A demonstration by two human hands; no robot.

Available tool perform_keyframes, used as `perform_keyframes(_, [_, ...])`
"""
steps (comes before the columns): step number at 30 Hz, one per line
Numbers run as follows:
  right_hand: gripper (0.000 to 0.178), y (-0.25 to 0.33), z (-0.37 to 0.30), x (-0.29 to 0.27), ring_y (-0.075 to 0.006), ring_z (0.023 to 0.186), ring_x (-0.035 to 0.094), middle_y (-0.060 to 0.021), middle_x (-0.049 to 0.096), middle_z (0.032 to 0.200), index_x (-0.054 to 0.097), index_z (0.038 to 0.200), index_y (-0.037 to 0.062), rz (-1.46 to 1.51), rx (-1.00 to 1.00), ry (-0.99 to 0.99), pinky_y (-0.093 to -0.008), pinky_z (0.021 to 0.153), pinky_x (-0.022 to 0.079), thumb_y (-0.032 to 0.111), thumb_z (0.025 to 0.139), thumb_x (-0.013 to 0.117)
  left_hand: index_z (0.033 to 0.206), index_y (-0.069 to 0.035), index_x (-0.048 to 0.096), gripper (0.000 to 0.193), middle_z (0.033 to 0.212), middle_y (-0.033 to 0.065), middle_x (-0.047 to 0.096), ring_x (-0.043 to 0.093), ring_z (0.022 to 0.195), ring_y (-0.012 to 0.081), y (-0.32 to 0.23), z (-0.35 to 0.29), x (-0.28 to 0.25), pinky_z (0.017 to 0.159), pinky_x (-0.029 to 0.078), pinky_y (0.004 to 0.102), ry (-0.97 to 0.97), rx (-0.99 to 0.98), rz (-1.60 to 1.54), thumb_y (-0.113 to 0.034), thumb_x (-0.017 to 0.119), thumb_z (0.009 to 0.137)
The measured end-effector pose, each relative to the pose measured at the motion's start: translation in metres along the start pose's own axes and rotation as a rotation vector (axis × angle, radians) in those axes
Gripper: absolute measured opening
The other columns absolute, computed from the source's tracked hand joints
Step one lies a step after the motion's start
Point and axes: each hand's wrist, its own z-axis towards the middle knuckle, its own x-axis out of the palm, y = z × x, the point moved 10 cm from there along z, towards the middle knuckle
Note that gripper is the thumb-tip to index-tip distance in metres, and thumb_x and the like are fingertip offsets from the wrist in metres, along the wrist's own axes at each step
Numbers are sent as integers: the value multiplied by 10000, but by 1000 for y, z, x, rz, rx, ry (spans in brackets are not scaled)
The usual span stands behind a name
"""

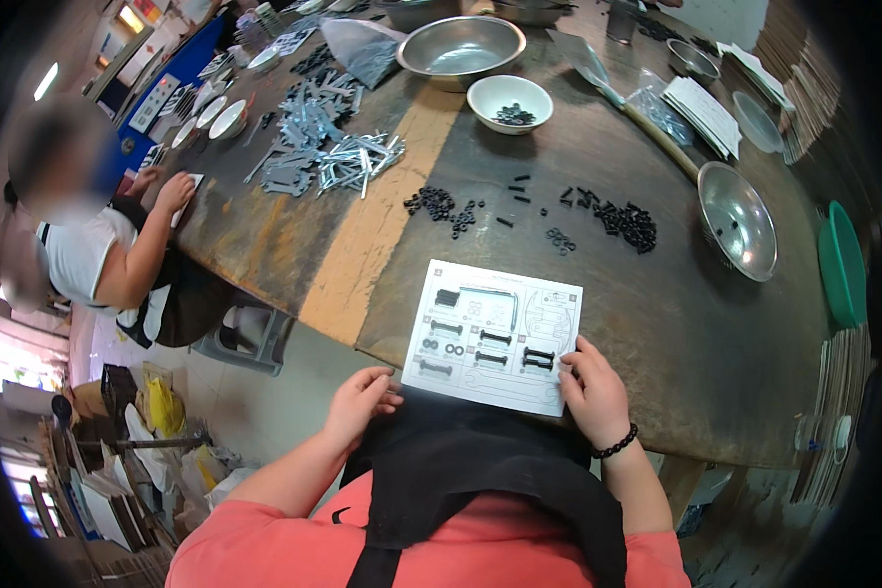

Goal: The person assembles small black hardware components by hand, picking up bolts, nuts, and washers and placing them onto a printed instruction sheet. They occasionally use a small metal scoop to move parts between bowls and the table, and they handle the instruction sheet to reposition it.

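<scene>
Bottom left of centre, the left hand (pixel 363 402) is held just off the sheet's corner, fingers loosely curled, nothing seen gripped. The sheet (pixel 492 338) is laid mid-frame at the table (pixel 696 343) edge. Right of that, its side is touched by the right hand (pixel 595 387), fingers angled up-left; whether it's pinched can't be told.

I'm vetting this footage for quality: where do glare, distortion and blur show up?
Head view: the bright opening at far left is washed out; head view: the table's near edge bows, and the corners go black; head view: the co-worker's head is blurred, the printed sheet noticeably clearer.
</scene>
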Motion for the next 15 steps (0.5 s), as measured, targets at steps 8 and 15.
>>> perform_keyframes(8, [197, 58, 13, 48, -337, 936, 604, -175, 494, 1294, 608, 965, 65, -67, -242, 83, -393, 787, 500, 150, 788, 635, 1041, -10, 540, 232, 863, 63, 634, 604, 668, 113, 3, 14, -32, 599, 495, 240, -139, 8, -372, -211, 444, 976])
perform_keyframes(15, [226, 83, 21, 61, -341, 960, 602, -187, 514, 1269, 600, 999, 76, -58, -344, 149, -386, 804, 503, 146, 785, 624, 983, -57, 552, 183, 793, 33, 616, 571, 614, 94, -12, 38, -107, 563, 484, 239, -299, 158, -423, -218, 466, 966])
